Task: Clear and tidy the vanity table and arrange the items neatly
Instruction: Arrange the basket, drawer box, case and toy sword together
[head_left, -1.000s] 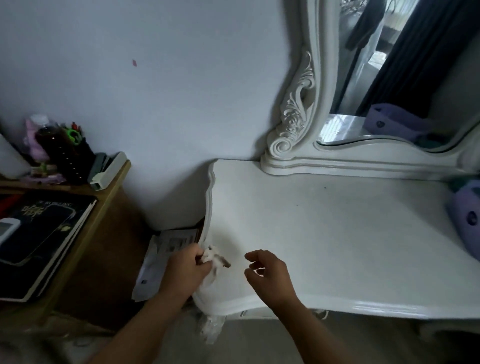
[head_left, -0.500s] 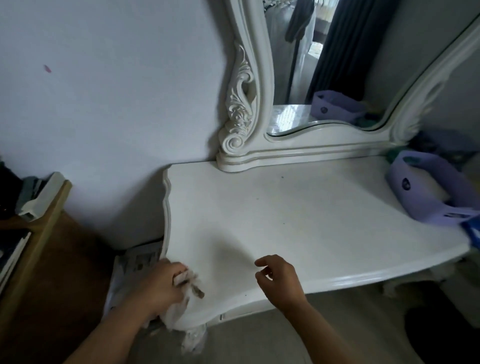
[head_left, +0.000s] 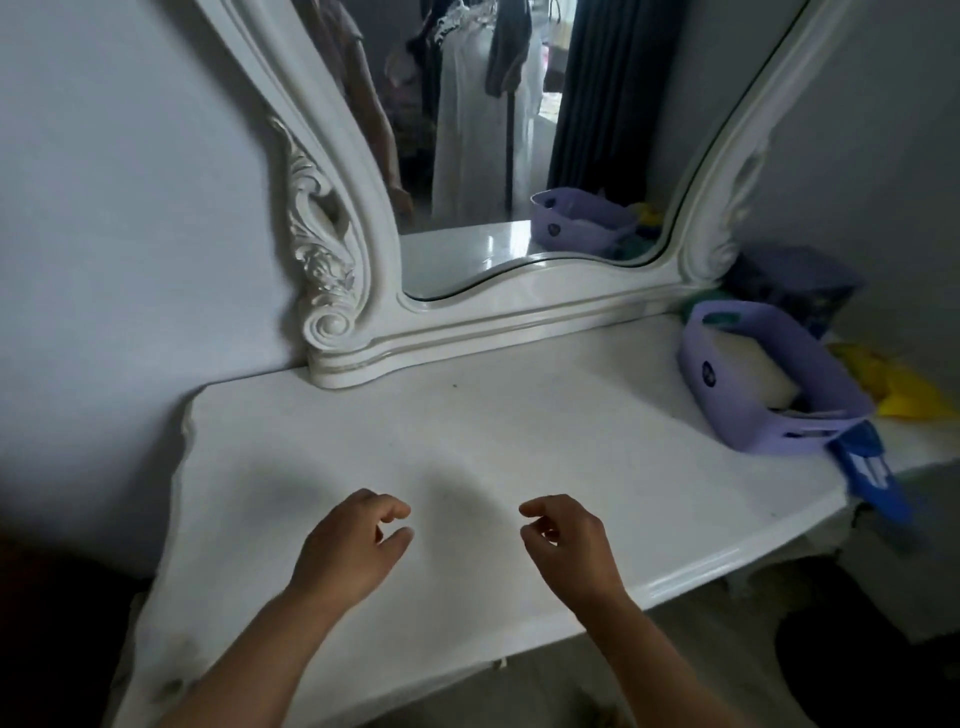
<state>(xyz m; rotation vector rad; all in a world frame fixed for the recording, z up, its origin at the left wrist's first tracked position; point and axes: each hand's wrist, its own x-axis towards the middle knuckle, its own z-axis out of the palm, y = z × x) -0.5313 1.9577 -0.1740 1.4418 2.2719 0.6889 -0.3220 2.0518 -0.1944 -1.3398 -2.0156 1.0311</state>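
Note:
The white vanity table (head_left: 519, 441) fills the middle of the head view, its top bare in front of me. My left hand (head_left: 348, 551) hovers over the near left part of the top, fingers loosely curled and empty. My right hand (head_left: 566, 545) hovers a short way to its right, also loosely curled with nothing in it. A purple plastic basket (head_left: 769, 415) stands at the right end of the top, with a white bundle inside it. A blue packet (head_left: 872, 478) sticks out past the basket over the table's right edge.
An ornate white-framed mirror (head_left: 467, 249) stands along the back of the table against the wall. Yellow fabric (head_left: 893, 384) and a dark blue box (head_left: 795, 286) lie right of the basket. A dark shape (head_left: 872, 665) sits on the floor at bottom right.
My left hand has let go of the crumpled tissue it held at the table's left edge and moved over the top. The view has swung right, and the wooden shelf is out of sight.

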